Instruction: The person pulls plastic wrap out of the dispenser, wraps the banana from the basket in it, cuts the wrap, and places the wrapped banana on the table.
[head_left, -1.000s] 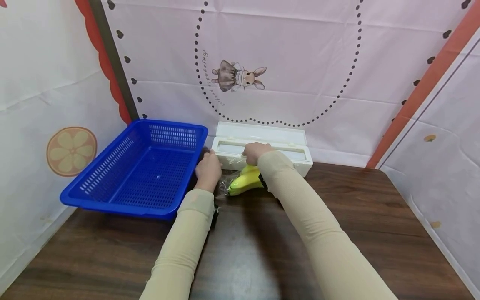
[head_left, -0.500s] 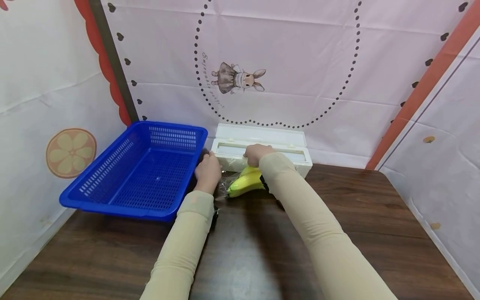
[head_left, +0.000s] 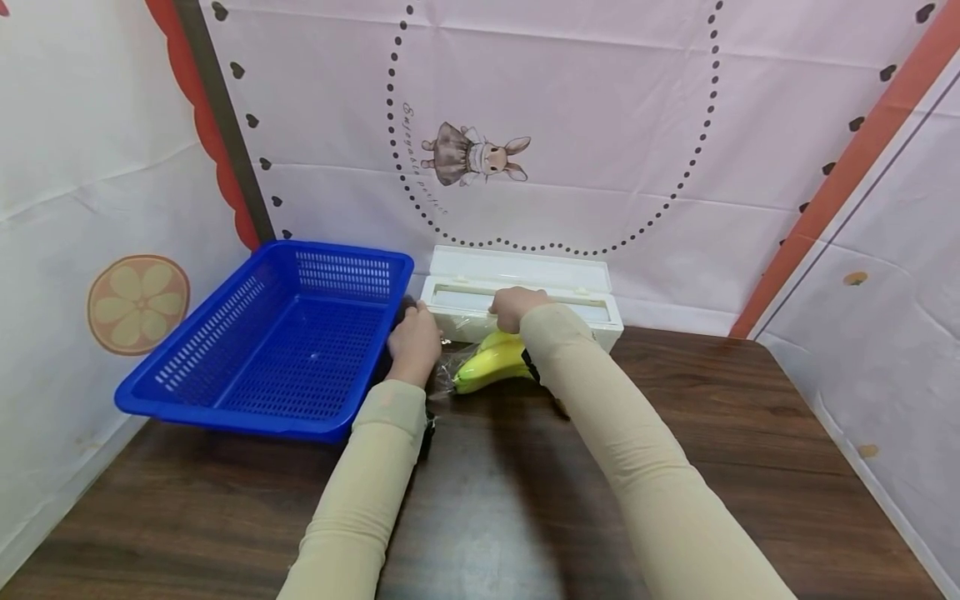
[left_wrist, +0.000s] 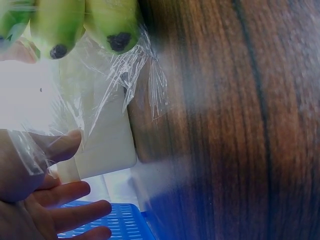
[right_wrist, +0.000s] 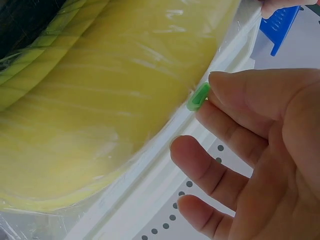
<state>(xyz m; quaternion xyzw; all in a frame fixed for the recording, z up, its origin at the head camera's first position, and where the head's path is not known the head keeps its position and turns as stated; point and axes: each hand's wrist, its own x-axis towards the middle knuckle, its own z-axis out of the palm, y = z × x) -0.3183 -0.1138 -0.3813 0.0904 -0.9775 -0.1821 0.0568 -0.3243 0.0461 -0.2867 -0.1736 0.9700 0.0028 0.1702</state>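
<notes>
A white cling film dispenser (head_left: 450, 323) stands at the back of the table with its lid (head_left: 517, 265) raised. Bananas (head_left: 489, 368) lie in front of it under clear cling film (head_left: 446, 373). My right hand (head_left: 516, 308) reaches over the bananas and pinches a small green slider (right_wrist: 199, 96) at the dispenser's edge between thumb and index finger, its other fingers loosely bent. At the left end my left hand (head_left: 416, 343) holds the dispenser's corner, thumb (left_wrist: 62, 146) in front, other fingers spread. Some film drapes over that thumb. The index finger's contact is partly hidden.
A blue plastic basket (head_left: 315, 427) with slotted walls stands left of my left hand, close beside it. Behind the dispenser rises a printed cloth wall (head_left: 600, 125), with more cloth at both sides. The brown wooden table (head_left: 712, 433) extends to the right.
My right hand has shifted slightly to the right along the dispenser. My left hand stays at the dispenser's left end, and the bananas have not visibly moved.
</notes>
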